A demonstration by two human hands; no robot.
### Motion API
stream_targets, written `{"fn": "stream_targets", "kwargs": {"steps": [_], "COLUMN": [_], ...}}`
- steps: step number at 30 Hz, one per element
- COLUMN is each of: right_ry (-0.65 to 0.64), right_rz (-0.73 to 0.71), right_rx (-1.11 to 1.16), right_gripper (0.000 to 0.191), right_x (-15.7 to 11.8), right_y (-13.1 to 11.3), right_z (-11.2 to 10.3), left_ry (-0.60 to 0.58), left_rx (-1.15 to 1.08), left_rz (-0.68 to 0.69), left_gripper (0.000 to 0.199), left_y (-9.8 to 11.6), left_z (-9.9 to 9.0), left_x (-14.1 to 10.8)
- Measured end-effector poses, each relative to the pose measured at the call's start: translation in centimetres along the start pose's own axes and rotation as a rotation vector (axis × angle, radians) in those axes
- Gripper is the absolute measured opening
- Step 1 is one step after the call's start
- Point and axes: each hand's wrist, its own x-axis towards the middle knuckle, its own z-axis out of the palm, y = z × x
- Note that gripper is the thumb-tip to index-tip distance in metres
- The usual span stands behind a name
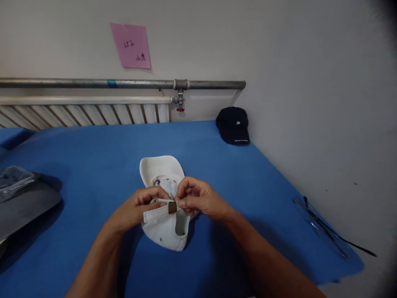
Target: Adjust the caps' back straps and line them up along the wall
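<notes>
A white cap lies on the blue surface, its brim pointing away from me and its back opening facing me. My left hand pinches the cap's strap near a metal eyelet, the strap's loose end sticking out to the left. My right hand pinches the strap just right of its brown buckle piece. Part of the strap is hidden behind my right fingertips. Inside the cap, a small dark print shows near the brim.
A dark navy cap sits at the back right corner by the wall. Eyeglasses lie at the right edge. A grey cap is at the left. Behind the blue surface are a radiator and pipe.
</notes>
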Motion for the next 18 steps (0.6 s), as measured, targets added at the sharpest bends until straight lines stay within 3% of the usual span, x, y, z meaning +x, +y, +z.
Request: {"fn": "stream_targets", "kwargs": {"steps": [4, 7, 11, 14, 18], "right_ry": [0.041, 0.063, 0.079, 0.073, 0.103], "right_rz": [-0.046, -0.176, -0.316, -0.274, -0.092], "right_rx": [-0.151, -0.331, -0.481, -0.435, -0.252], "right_gripper": [0.015, 0.025, 0.018, 0.017, 0.025], "right_x": [-0.3, -0.5, -0.5, -0.5, -0.4], "right_y": [-0.4, -0.5, -0.1, 0.1, -0.1], "right_z": [0.5, 1.0, 1.4, 1.5, 1.5], "left_ry": [0.045, 0.05, 0.034, 0.06, 0.055], "left_rx": [-0.008, -0.007, -0.017, -0.018, -0.016], "left_rz": [0.003, 0.002, 0.024, 0.09, 0.136], "left_gripper": [0.021, 0.021, 0.019, 0.022, 0.034], "left_y": [0.0, -0.1, -0.2, -0.2, -0.2], "left_z": [-0.3, -0.5, -0.6, -0.8, -0.8], "left_x": [0.0, -0.1, -0.1, -0.1, 0.0]}}
